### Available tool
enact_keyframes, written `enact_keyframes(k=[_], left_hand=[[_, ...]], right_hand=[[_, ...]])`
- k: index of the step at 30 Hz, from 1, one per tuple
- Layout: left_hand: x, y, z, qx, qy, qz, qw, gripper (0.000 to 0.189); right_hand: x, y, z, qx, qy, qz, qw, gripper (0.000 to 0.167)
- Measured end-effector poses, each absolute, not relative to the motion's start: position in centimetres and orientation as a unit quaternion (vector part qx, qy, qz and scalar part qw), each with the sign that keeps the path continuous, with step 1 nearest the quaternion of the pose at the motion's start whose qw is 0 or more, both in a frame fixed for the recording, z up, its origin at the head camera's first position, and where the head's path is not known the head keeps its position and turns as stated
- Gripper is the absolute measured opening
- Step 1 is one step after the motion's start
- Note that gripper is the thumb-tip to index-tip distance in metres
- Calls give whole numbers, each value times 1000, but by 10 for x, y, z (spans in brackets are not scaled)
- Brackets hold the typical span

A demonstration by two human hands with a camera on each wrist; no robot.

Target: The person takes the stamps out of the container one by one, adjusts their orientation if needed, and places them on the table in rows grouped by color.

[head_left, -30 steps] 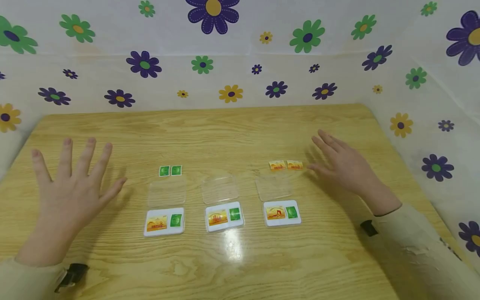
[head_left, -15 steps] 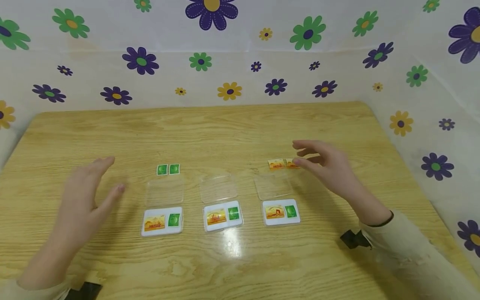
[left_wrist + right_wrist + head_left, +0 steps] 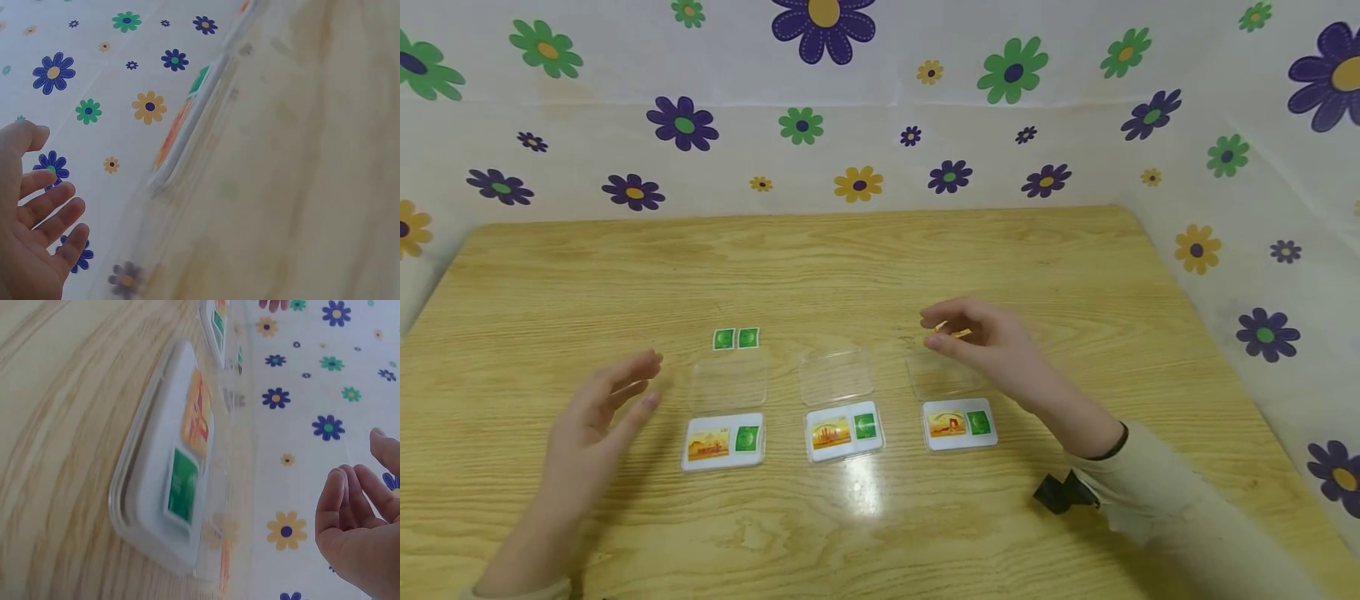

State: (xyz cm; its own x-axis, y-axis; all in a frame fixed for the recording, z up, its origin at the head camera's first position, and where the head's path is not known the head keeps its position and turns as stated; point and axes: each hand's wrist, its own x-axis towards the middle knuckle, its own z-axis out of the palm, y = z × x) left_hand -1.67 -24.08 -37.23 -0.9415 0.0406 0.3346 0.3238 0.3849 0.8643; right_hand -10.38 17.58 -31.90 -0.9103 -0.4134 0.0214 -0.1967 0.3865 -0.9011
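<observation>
My left hand (image 3: 591, 429) hovers at the left with fingers bent loosely, holding nothing, beside a clear case with a white insert (image 3: 722, 442). That insert carries an orange stamp (image 3: 707, 444) and a green stamp (image 3: 747, 439). My right hand (image 3: 1000, 350) hangs over the orange loose stamps (image 3: 951, 332), mostly hidden under it; thumb and fingers curve apart around a gap. In the right wrist view, this hand (image 3: 359, 531) shows no object between its fingertips. Below it lies the right case (image 3: 959, 425), likewise with an orange and a green stamp.
A middle case (image 3: 846, 432) holds similar stamps. Behind the cases lie three clear lids (image 3: 730, 385), and two loose green stamps (image 3: 748, 337) sit behind the left lid. A flowered cloth (image 3: 737, 100) hangs behind the wooden table (image 3: 820, 267).
My right hand has moved left from beside the orange loose stamps to above them. My left hand has turned from spread fingers to loosely bent ones and come lower and inward.
</observation>
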Motion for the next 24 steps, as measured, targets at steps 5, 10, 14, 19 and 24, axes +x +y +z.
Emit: enact_keyframes(k=[5, 10, 14, 19, 24], left_hand=[[-13, -241, -383, -105, -825, -545, 106, 48], [-13, -241, -388, -101, -842, -522, 89, 50], [-13, -241, -391, -108, -853, -504, 79, 56], [-13, -241, -394, -137, -866, -476, 72, 65], [-13, -242, -397, -168, -869, -462, 65, 74]], right_hand=[[-103, 161, -322, -199, 813, -535, 115, 32], [-102, 146, -325, -204, 804, -544, 126, 31], [-101, 133, -327, -211, 801, -543, 137, 33], [-99, 117, -331, -233, 801, -532, 146, 37], [-98, 99, -336, -266, 792, -528, 152, 38]])
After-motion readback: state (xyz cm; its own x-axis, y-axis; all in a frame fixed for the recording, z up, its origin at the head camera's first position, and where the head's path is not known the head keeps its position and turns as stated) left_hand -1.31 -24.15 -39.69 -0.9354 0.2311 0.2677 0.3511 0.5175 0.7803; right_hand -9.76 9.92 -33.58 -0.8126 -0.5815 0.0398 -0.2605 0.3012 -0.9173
